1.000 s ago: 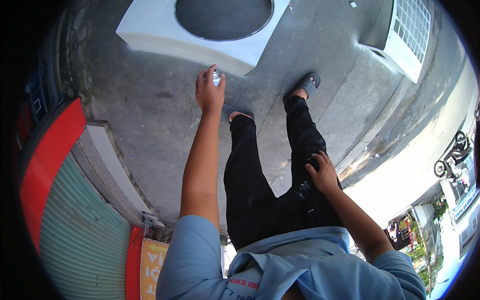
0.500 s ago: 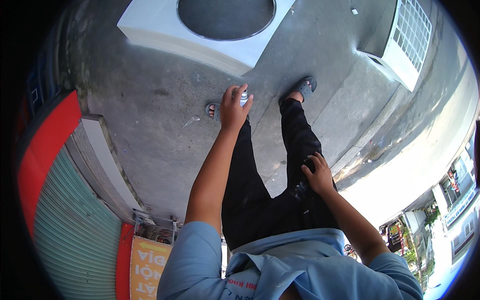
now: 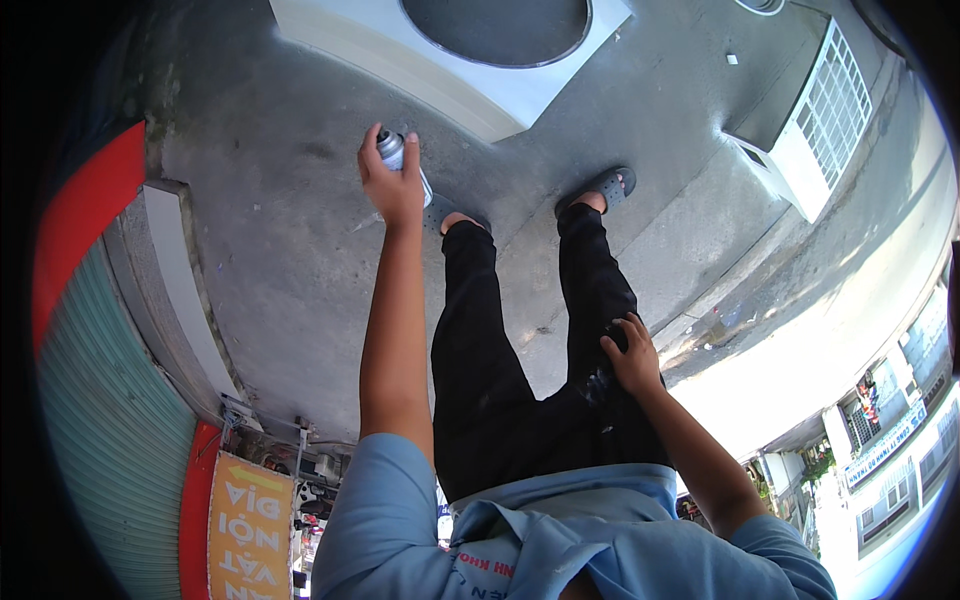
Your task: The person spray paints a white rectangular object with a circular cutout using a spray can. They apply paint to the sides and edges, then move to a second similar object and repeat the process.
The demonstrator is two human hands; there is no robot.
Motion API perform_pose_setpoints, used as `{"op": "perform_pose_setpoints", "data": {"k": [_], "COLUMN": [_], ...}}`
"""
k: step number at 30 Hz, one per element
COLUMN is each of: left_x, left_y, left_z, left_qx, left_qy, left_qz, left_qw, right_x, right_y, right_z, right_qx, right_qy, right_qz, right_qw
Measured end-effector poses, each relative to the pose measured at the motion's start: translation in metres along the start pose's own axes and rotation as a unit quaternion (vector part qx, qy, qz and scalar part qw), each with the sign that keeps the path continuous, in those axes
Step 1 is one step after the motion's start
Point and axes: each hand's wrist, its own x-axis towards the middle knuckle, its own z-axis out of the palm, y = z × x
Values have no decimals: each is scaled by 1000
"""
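Observation:
My left hand (image 3: 393, 180) is wrapped round a spray can (image 3: 391, 150) with a silvery body and a dark top. It is held out low over the ground, beside my left foot and short of a large white box-like casing (image 3: 560, 88) with a big round opening. Part of the can is hidden behind my fingers and palm. My right hand (image 3: 635, 355) lies on my right thigh, above the knee, its fingers spread over the black trousers (image 3: 470, 330). Nothing shows in it. Pale smudges mark the cloth beside that hand.
To the far right stands a white casing with a grid grille (image 3: 832, 105). A grey sandal (image 3: 608, 192) is on my right foot. At the left are a green corrugated shutter (image 3: 115, 430), a red border (image 3: 90, 225) and an orange sign (image 3: 250, 530). The ground is grey concrete (image 3: 290, 270).
My left hand has swung left with the spray can, away from in front of the white casing. My right hand stays on my thigh. The whole view has shifted slightly.

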Motion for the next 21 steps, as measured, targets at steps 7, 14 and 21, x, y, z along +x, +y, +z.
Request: {"op": "perform_pose_setpoints", "data": {"k": [7,14,21], "left_x": [-60,-71,-47], "left_y": [27,50,86], "left_z": [-21,-49,-54], "left_qx": [-137,-159,-444], "left_qy": [-105,-227,-158], "left_qz": [-142,-132,-292], "left_qw": [975,952,832], "right_x": [5,-4,5], "right_y": [2,5,5], "right_z": [3,7,0], "right_qx": [-22,-52,-33], "right_qy": [-11,-3,5], "right_qz": [-21,-32,-41], "right_qw": [999,998,999]}}
